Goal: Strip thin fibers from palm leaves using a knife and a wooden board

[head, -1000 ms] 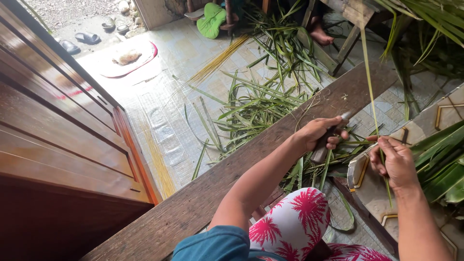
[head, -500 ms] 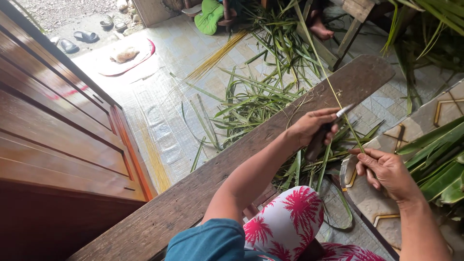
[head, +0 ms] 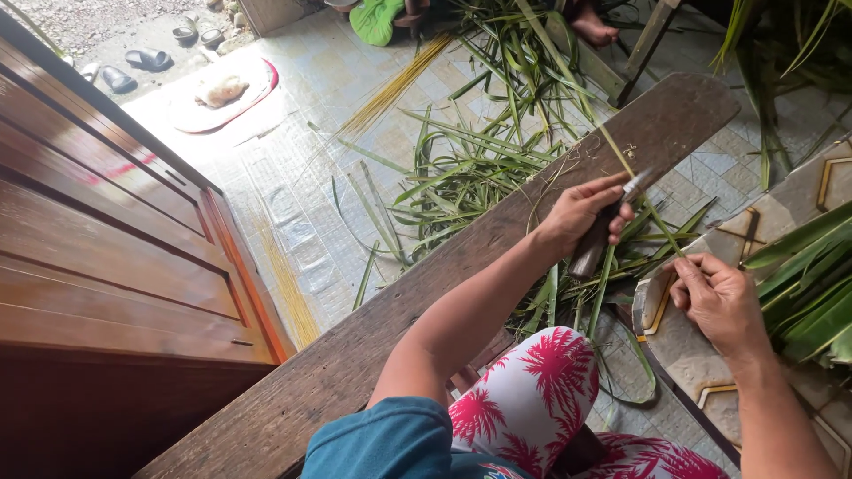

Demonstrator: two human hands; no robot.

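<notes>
My left hand [head: 584, 211] grips a small knife [head: 612, 222] with a dark wooden handle, its short blade pointing up and right. The blade rests against a long thin palm leaf strip [head: 581, 93] that runs from the upper middle down to my right hand [head: 721, 302]. That hand pinches the strip's lower end, just above a cushion edge. Both hands work over a long dark wooden plank [head: 426, 302] that crosses the view diagonally. My knee in red and white patterned cloth [head: 532, 399] is below.
Cut green palm leaves [head: 461, 177] litter the tiled floor beyond the plank. A bundle of yellow leaf ribs [head: 395, 89] lies farther off. Fresh leaves [head: 803, 284] are piled at right. A wooden door [head: 98, 257] stands at left. Another person's foot [head: 593, 31] shows at the top.
The leaf strip has swung from near upright to slanting left, now lying against the knife blade. My right hand has shifted slightly down and right with the strip's end.
</notes>
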